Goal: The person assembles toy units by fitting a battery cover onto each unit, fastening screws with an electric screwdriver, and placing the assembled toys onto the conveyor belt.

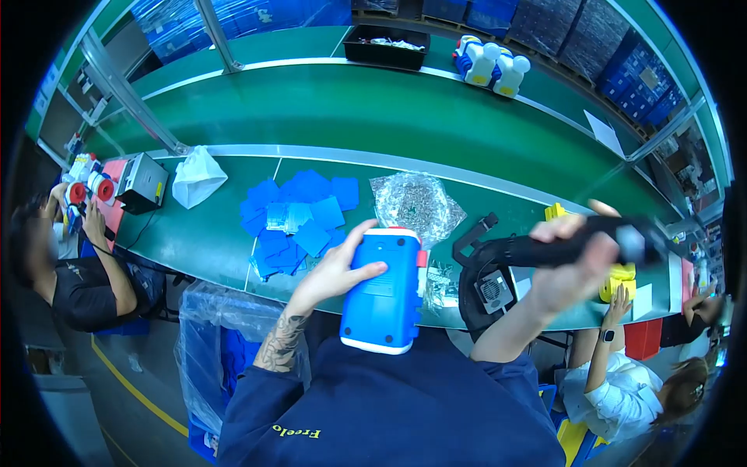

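Note:
My left hand [342,268] grips a blue plastic device [381,288] by its left side, the thumb lying across its flat face. The device has white ends and a red part on its right edge. Off to the right, my right hand [572,257] is wrapped round a black hand-held tool [618,237], smeared by motion; its exact kind is unclear. A black curved hose or cord [482,253] lies on the bench between the two hands. Beyond the device sits a round bundle in clear plastic wrap [412,206]. Flat blue pieces [315,237] form a pile to the left.
A dark box [142,184] and a white bag [198,177] stand on the bench at left. Across it are a black tray [387,48] and white-and-blue products [490,66]. Co-workers sit on both sides; one hand [617,306] is near yellow parts [618,284].

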A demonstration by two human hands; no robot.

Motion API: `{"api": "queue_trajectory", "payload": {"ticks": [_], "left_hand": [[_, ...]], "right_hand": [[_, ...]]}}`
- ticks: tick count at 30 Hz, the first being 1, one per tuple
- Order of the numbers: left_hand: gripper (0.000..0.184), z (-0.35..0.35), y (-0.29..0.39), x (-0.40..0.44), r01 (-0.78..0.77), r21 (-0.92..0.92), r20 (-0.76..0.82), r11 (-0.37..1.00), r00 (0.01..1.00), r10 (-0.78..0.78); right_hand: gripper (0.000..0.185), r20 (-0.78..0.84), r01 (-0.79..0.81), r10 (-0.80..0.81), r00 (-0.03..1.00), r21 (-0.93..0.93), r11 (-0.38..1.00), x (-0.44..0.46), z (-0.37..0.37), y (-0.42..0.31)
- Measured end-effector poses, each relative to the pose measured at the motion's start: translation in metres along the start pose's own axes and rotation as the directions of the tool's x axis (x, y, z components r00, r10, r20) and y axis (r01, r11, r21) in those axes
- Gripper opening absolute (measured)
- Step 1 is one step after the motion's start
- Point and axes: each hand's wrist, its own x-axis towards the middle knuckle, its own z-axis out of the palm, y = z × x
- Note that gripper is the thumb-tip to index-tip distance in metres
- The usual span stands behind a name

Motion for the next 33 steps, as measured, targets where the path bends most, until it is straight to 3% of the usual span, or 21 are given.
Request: {"api": "queue_trajectory", "payload": {"ticks": [1, 3, 5, 7, 8, 9, 11, 14, 17, 19, 20, 21, 23, 25, 27, 28, 29, 30, 31, 32, 33], "left_hand": [[0.078, -0.003, -0.002, -0.005, 0.058, -0.02, -0.027, 0.998, 0.998, -0.058], [0.075, 0.0, -0.022, -0.013, 0.056, -0.024, -0.129, 0.998, 0.99, -0.058], [0.079, -0.003, -0.024, -0.021, 0.131, -0.062, -0.135, 0.989, 0.981, -0.138], [0.082, -0.002, -0.022, -0.028, 0.142, -0.085, -0.168, 0.986, 0.974, -0.155], [0.086, -0.002, -0.022, -0.03, 0.157, -0.116, -0.204, 0.981, 0.963, -0.178], [0.091, -0.002, -0.024, -0.031, 0.126, -0.042, -0.206, 0.991, 0.97, -0.132], [0.095, 0.0, -0.031, -0.032, 0.11, 0.109, -0.201, 0.988, 0.976, -0.087], [0.104, -0.006, -0.028, -0.032, 0.192, 0.008, -0.146, 0.981, 0.971, -0.189], [0.105, -0.001, -0.04, -0.033, 0.224, -0.111, -0.138, 0.968, 0.962, -0.238], [0.103, 0.004, -0.047, -0.03, 0.223, -0.374, -0.19, 0.9, 0.932, -0.31], [0.099, 0.005, -0.043, -0.029, 0.145, -0.444, -0.233, 0.884, 0.934, -0.27], [0.098, 0.004, -0.044, -0.027, 0.07, -0.519, -0.261, 0.852, 0.936, -0.236], [0.096, -0.001, -0.022, -0.021, -0.087, -0.634, -0.319, 0.769, 0.935, -0.157], [0.103, -0.007, 0.01, -0.015, -0.24, -0.517, -0.444, 0.822, 0.896, -0.018], [0.12, -0.013, 0.048, -0.012, -0.329, -0.412, -0.492, 0.85, 0.865, 0.097], [0.127, -0.015, 0.062, -0.009, -0.389, -0.33, -0.502, 0.86, 0.844, 0.189], [0.128, -0.015, 0.062, -0.003, -0.441, -0.085, -0.503, 0.894, 0.793, 0.343], [0.124, -0.014, 0.07, -0.003, -0.452, 0.224, -0.465, 0.863, 0.729, 0.503], [0.121, -0.009, 0.082, -0.004, -0.443, 0.181, -0.368, 0.878, 0.797, 0.478], [0.112, 0.002, 0.064, 0.0, -0.51, 0.401, -0.255, 0.761, 0.736, 0.628], [0.104, 0.009, 0.06, 0.004, -0.613, 0.46, -0.142, 0.642, 0.663, 0.735]], "right_hand": [[0.042, 0.044, -0.093, 0.094, 0.995, -0.037, 0.995, 0.0, -0.014, 0.022], [0.03, 0.039, -0.387, 0.418, 0.908, -0.306, 0.87, -0.004, -0.038, 0.064], [0.027, 0.037, -0.597, 0.672, 0.74, -0.425, 0.681, -0.015, -0.06, 0.107], [0.034, 0.022, -0.695, 0.782, 0.623, -0.442, 0.567, -0.033, -0.084, 0.152], [0.045, 0.003, -0.681, 0.788, 0.616, -0.501, 0.534, -0.041, -0.09, 0.164], [0.047, -0.054, -0.579, 0.758, 0.65, -0.681, 0.448, -0.047, -0.102, 0.186], [0.069, -0.033, -0.314, 0.669, 0.742, -0.899, 0.304, -0.053, -0.097, 0.186], [0.073, -0.028, -0.291, 0.681, 0.732, -0.916, 0.276, -0.056, -0.093, 0.186], [0.06, 0.033, -0.216, 0.609, 0.792, -0.919, 0.33, -0.06, -0.089, 0.172], [0.05, 0.093, -0.19, 0.573, 0.814, -0.89, 0.415, -0.059, -0.079, 0.143], [0.046, 0.126, -0.173, 0.557, 0.821, -0.875, 0.452, -0.059, -0.079, 0.131], [0.039, 0.206, -0.18, 0.538, 0.817, -0.796, 0.578, -0.06, -0.08, 0.119], [0.033, 0.26, -0.523, 0.687, 0.679, -0.485, 0.701, -0.055, -0.067, 0.075], [0.031, 0.375, -0.567, 0.708, 0.599, -0.426, 0.705, -0.054, -0.059, 0.047], [0.039, 0.49, -0.639, 0.678, 0.548, -0.279, 0.717, -0.056, -0.05, 0.04], [0.051, 0.528, -0.691, 0.67, 0.522, -0.198, 0.695, -0.057, -0.046, 0.045], [0.064, 0.516, -0.761, 0.701, 0.493, -0.134, 0.634, -0.056, -0.039, 0.048], [0.074, 0.544, -0.811, 0.705, 0.454, -0.075, 0.58, -0.053, -0.036, 0.053], [0.08, 0.594, -0.873, 0.692, 0.41, 0.036, 0.486, -0.051, -0.048, 0.071], [0.082, 0.573, -0.908, 0.726, 0.381, 0.083, 0.41, -0.045, -0.038, 0.066], [0.082, 0.551, -0.926, 0.75, 0.365, 0.133, 0.352, -0.047, -0.051, 0.082]]}}
